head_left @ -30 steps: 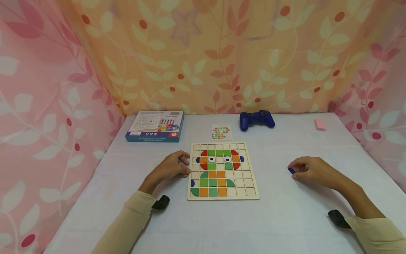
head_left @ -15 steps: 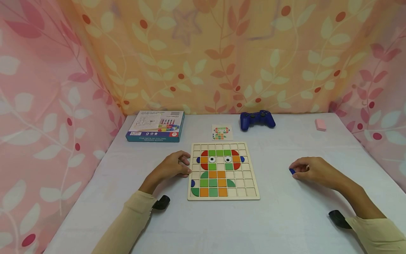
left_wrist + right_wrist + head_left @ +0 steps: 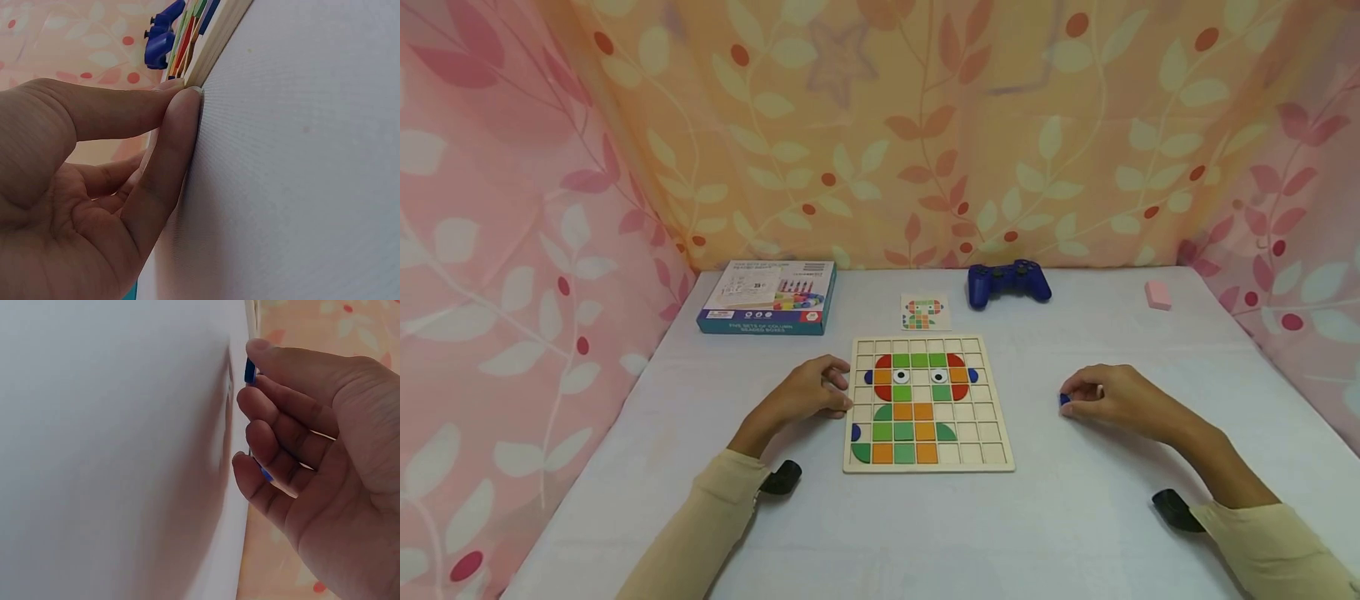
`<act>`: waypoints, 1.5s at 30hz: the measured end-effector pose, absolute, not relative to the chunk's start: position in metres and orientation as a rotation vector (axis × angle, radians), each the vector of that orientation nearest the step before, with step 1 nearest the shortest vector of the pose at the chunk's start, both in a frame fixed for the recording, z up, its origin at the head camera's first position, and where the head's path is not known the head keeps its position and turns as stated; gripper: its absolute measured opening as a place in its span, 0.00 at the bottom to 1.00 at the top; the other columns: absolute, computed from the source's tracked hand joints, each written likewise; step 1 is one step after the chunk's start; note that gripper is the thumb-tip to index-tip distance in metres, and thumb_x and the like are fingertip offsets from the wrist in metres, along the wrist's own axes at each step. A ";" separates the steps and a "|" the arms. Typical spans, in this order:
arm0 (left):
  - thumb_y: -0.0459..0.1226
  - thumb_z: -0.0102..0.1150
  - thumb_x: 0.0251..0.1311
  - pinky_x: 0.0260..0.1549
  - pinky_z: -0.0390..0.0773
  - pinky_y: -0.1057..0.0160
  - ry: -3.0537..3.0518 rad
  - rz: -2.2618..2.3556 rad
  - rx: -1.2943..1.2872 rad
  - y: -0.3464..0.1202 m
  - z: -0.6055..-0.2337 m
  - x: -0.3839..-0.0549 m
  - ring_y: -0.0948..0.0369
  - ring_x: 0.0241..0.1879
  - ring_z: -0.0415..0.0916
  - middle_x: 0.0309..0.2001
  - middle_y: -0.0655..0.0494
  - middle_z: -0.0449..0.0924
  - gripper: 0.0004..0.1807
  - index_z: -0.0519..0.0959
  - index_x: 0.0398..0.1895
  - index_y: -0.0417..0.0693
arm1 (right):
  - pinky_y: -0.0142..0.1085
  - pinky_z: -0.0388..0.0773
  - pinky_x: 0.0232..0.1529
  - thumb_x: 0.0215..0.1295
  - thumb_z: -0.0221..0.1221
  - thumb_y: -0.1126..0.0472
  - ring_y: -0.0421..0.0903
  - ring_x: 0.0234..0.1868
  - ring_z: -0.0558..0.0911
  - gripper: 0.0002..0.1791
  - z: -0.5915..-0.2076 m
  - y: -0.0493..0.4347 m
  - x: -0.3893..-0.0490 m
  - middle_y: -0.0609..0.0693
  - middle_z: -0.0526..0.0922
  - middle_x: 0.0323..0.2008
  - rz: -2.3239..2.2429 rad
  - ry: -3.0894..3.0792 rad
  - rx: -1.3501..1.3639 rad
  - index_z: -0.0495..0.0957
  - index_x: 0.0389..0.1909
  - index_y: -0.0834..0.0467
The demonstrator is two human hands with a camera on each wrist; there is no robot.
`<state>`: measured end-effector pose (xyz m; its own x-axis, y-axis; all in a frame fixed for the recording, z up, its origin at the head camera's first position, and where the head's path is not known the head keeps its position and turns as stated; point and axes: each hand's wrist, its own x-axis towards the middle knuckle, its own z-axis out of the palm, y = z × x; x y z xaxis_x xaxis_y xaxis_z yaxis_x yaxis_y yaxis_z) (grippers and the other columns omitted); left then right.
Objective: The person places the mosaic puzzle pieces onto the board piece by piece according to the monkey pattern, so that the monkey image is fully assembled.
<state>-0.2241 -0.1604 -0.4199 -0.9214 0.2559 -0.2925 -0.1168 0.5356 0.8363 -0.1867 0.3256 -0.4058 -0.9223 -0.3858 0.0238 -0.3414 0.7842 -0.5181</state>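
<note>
In the head view, the square wooden grid board (image 3: 972, 410) lies flat, its cells partly filled with red, green, orange and blue pieces and two eye pieces. My left hand (image 3: 808, 389) is at the board's left side. The left wrist view shows thumb and a finger meeting at the edge of the board (image 3: 215, 47), pinching it. Well to the right of the board, my right hand (image 3: 1123, 404) holds a small blue piece (image 3: 1064, 400) between thumb and fingertip, just above the cloth. Its other fingers are curled; the piece's thin edge (image 3: 250, 370) shows in the right wrist view.
Behind the board lies a small pattern card (image 3: 925, 312) with a similar coloured figure. A boxed set (image 3: 767, 298) stands at the back left, a blue game controller (image 3: 1008, 283) at the back, and a pink block (image 3: 1157, 295) at the back right. Patterned curtains enclose the table.
My right hand, after hardly moving at first, has shifted left toward the board with the blue piece in its fingertips. The left hand and the board stay where they were.
</note>
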 end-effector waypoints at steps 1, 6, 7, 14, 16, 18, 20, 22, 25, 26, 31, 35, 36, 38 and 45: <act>0.31 0.74 0.61 0.42 0.89 0.63 2.396 1.347 0.115 -0.160 -0.420 -0.224 0.55 0.41 0.83 0.50 0.46 0.79 0.32 0.74 0.69 0.42 | 0.30 0.75 0.33 0.62 0.76 0.52 0.35 0.34 0.75 0.13 -0.405 0.320 -0.188 0.40 0.81 0.32 -0.811 2.883 -0.596 0.89 0.43 0.54; 0.30 0.74 0.61 0.42 0.89 0.63 2.393 1.354 0.112 -0.160 -0.418 -0.223 0.55 0.40 0.83 0.50 0.46 0.79 0.33 0.74 0.69 0.42 | 0.30 0.76 0.35 0.62 0.75 0.52 0.39 0.36 0.76 0.14 -0.403 0.291 -0.197 0.40 0.82 0.33 -0.812 2.830 -0.622 0.88 0.44 0.55; 0.30 0.74 0.61 0.42 0.89 0.63 2.393 1.354 0.110 -0.160 -0.418 -0.223 0.56 0.40 0.83 0.50 0.46 0.79 0.33 0.74 0.69 0.42 | 0.30 0.76 0.36 0.63 0.75 0.52 0.40 0.36 0.77 0.15 -0.402 0.284 -0.198 0.41 0.82 0.34 -0.805 2.820 -0.627 0.88 0.45 0.55; 0.30 0.74 0.61 0.42 0.89 0.63 2.393 1.350 0.103 -0.158 -0.416 -0.223 0.56 0.40 0.83 0.51 0.46 0.79 0.32 0.74 0.69 0.43 | 0.32 0.77 0.38 0.65 0.73 0.52 0.42 0.38 0.77 0.15 -0.400 0.240 -0.209 0.42 0.83 0.35 -0.866 2.738 -0.756 0.88 0.47 0.56; 0.30 0.74 0.61 0.42 0.89 0.63 2.393 1.350 0.104 -0.158 -0.416 -0.223 0.55 0.40 0.83 0.51 0.46 0.79 0.32 0.74 0.69 0.43 | 0.32 0.77 0.39 0.66 0.73 0.52 0.43 0.39 0.77 0.14 -0.399 0.227 -0.211 0.42 0.82 0.35 -0.891 2.704 -0.782 0.88 0.47 0.56; 0.30 0.74 0.61 0.42 0.89 0.63 2.393 1.350 0.101 -0.158 -0.416 -0.224 0.56 0.40 0.83 0.51 0.46 0.79 0.32 0.74 0.69 0.43 | 0.32 0.77 0.39 0.66 0.73 0.53 0.44 0.39 0.77 0.14 -0.397 0.214 -0.213 0.42 0.82 0.36 -0.910 2.668 -0.822 0.88 0.47 0.56; 0.30 0.74 0.61 0.42 0.89 0.63 2.391 1.352 0.100 -0.158 -0.416 -0.224 0.56 0.40 0.83 0.51 0.46 0.79 0.32 0.74 0.69 0.43 | 0.32 0.77 0.40 0.66 0.73 0.54 0.45 0.40 0.77 0.13 -0.396 0.200 -0.214 0.42 0.82 0.36 -0.923 2.634 -0.859 0.88 0.47 0.56; 0.30 0.74 0.60 0.42 0.89 0.63 2.388 1.356 0.100 -0.158 -0.416 -0.224 0.55 0.40 0.83 0.51 0.46 0.79 0.33 0.74 0.69 0.43 | 0.33 0.76 0.40 0.67 0.73 0.55 0.45 0.39 0.77 0.12 -0.396 0.187 -0.215 0.43 0.81 0.35 -0.916 2.618 -0.907 0.88 0.46 0.56; 0.30 0.74 0.61 0.42 0.89 0.63 2.384 1.363 0.104 -0.159 -0.417 -0.225 0.55 0.40 0.83 0.51 0.46 0.79 0.33 0.74 0.69 0.43 | 0.33 0.77 0.40 0.68 0.72 0.54 0.43 0.39 0.76 0.11 -0.396 0.168 -0.218 0.42 0.81 0.34 -0.886 2.602 -0.967 0.89 0.47 0.55; 0.30 0.74 0.61 0.42 0.89 0.63 2.383 1.364 0.106 -0.159 -0.418 -0.225 0.56 0.40 0.83 0.51 0.46 0.79 0.33 0.74 0.69 0.43 | 0.33 0.77 0.41 0.68 0.72 0.54 0.43 0.38 0.77 0.12 -0.396 0.162 -0.218 0.41 0.81 0.34 -0.870 2.602 -0.981 0.89 0.47 0.55; 0.30 0.74 0.60 0.41 0.89 0.63 2.378 1.369 0.104 -0.159 -0.419 -0.225 0.56 0.40 0.83 0.50 0.46 0.78 0.33 0.74 0.69 0.43 | 0.35 0.78 0.45 0.68 0.72 0.51 0.41 0.39 0.78 0.12 -0.397 0.136 -0.221 0.40 0.83 0.36 -0.816 2.591 -1.025 0.89 0.47 0.53; 0.30 0.74 0.60 0.41 0.89 0.63 2.375 1.367 0.101 -0.159 -0.419 -0.225 0.55 0.39 0.83 0.50 0.46 0.78 0.33 0.74 0.69 0.43 | 0.35 0.78 0.46 0.69 0.71 0.50 0.42 0.41 0.77 0.13 -0.399 0.120 -0.221 0.40 0.82 0.38 -0.812 2.578 -1.029 0.89 0.48 0.52; 0.30 0.74 0.60 0.41 0.89 0.63 2.376 1.365 0.102 -0.160 -0.419 -0.225 0.56 0.39 0.83 0.50 0.46 0.79 0.32 0.74 0.69 0.43 | 0.35 0.79 0.46 0.69 0.71 0.50 0.42 0.41 0.77 0.14 -0.399 0.116 -0.221 0.40 0.82 0.38 -0.815 2.575 -1.026 0.89 0.49 0.52; 0.29 0.74 0.61 0.41 0.89 0.63 2.374 1.362 0.100 -0.160 -0.419 -0.226 0.56 0.39 0.83 0.50 0.46 0.79 0.32 0.74 0.69 0.43 | 0.34 0.79 0.45 0.69 0.71 0.51 0.42 0.41 0.77 0.14 -0.399 0.109 -0.220 0.40 0.82 0.37 -0.811 2.573 -1.022 0.89 0.50 0.52; 0.29 0.73 0.61 0.42 0.89 0.63 2.366 1.374 0.118 -0.161 -0.419 -0.226 0.56 0.39 0.83 0.51 0.46 0.79 0.32 0.74 0.68 0.42 | 0.34 0.80 0.43 0.69 0.71 0.53 0.42 0.38 0.78 0.13 -0.399 0.084 -0.220 0.40 0.81 0.33 -0.752 2.587 -1.034 0.89 0.49 0.55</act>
<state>-0.2256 -0.1606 -0.4191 -0.9162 0.2684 -0.2977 -0.1255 0.5131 0.8491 -0.2201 0.0839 -0.3987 -0.7151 -0.6977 -0.0429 -0.5660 0.6139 -0.5503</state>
